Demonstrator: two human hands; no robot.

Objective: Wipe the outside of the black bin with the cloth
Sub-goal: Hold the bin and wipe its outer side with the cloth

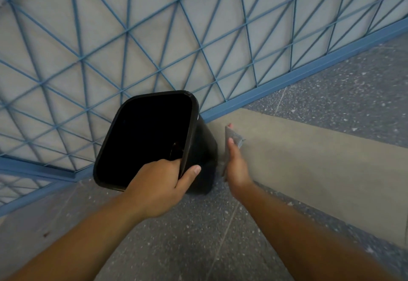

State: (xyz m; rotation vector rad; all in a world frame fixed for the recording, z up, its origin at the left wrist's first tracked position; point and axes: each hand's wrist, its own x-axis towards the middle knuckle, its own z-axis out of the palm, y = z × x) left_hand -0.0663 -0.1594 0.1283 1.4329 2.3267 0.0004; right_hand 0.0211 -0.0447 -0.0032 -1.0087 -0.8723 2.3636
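- The black bin [199, 146] was held off the speckled floor [198, 236], tilted with its open mouth toward the camera; it hung in front of the blue lattice panel [132, 37].
- The left hand [159, 189] gripped the bin's near rim — fingers curled inside the opening, thumb [191, 173] pressed flat against the outer wall; the grip was closed firmly on the rim.
- The right hand [236, 163] carried the grey cloth [233, 137]; its fingers were extended, nearly straight, with the cloth laid across the palm side and the thumb over its near face.
- The cloth stood just beside the bin's right outer wall; whether cloth and wall touched could not be determined.
- A tan band [309, 148] ran across the floor behind the right hand.
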